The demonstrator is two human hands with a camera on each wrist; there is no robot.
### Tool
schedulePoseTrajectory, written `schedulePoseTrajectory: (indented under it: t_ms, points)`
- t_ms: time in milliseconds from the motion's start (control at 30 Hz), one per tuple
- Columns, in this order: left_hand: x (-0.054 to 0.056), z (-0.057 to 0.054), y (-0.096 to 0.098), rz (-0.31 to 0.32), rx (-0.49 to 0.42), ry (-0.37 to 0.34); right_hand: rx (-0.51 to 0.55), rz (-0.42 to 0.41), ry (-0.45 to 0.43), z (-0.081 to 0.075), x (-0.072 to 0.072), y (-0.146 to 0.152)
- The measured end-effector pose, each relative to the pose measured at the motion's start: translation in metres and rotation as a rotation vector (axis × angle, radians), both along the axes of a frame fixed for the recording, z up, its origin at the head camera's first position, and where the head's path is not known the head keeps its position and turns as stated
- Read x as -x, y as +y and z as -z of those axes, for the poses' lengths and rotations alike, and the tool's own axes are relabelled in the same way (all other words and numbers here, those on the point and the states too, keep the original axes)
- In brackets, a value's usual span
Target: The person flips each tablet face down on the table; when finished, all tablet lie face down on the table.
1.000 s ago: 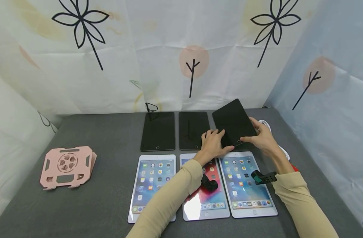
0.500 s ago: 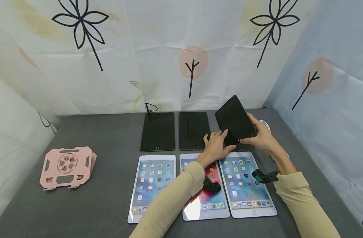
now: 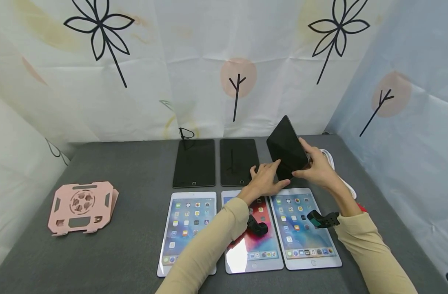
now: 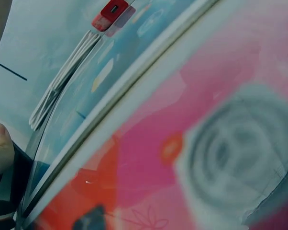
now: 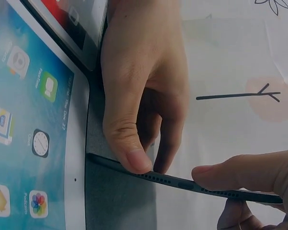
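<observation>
In the head view my right hand (image 3: 317, 167) grips the right edge of a black tablet (image 3: 284, 143), thumb on the screen side and fingers behind. The tablet's right side is raised, so it stands tilted, its left edge low. At its lower left, my left hand (image 3: 263, 179) touches it with thumb and fingertips, fingers relaxed. The right wrist view shows the tablet (image 5: 177, 184) edge-on, with its speaker holes and port. There the left hand's thumb and finger meet its lower edge, and the right thumb (image 5: 225, 175) presses the screen side.
Two more black tablets (image 3: 194, 163) lie beside it in the back row. Three white tablets (image 3: 304, 224) with lit screens form the front row under my forearms. A folded pink stand (image 3: 80, 208) lies left. A white cable (image 3: 328, 157) and a red charger plug (image 4: 110, 15) are right.
The black tablet has tilted more steeply, its right side rising as my right hand turns it up and slightly left. My left hand stays at its lower left.
</observation>
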State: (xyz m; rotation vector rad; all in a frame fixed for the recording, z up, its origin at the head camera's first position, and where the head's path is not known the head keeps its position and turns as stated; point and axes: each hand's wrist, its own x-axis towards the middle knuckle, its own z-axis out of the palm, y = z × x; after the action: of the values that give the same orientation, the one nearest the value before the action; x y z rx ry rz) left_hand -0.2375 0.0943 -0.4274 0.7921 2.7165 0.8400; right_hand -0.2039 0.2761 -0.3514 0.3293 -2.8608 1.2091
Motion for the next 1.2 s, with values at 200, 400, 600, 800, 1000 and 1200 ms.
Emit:
schedulePoseTrajectory:
  t_ms: [200,400,600,800,1000,1200]
  points:
    - [0.005,-0.004,-0.013,0.055,-0.076,-0.064,-0.004,-0.002,0.002,-0.001,-0.001,-0.006]
    - [0.013,-0.009,-0.024,0.038,-0.371,-0.129,-0.009,-0.009,0.019,-0.001,-0.001,-0.013]
    - [0.016,-0.026,-0.026,0.057,-0.579,-0.179,0.036,-0.075,0.024,0.003,0.000,-0.015]
    - [0.016,-0.037,-0.027,0.116,-0.561,-0.143,0.105,-0.179,-0.046,0.009,0.002,-0.014]
    - [0.015,-0.041,-0.032,0.128,-0.537,-0.152,0.123,-0.226,-0.157,0.021,0.007,-0.008]
    - [0.016,-0.044,-0.036,0.134,-0.500,-0.138,0.121,-0.269,-0.243,0.036,0.011,-0.001]
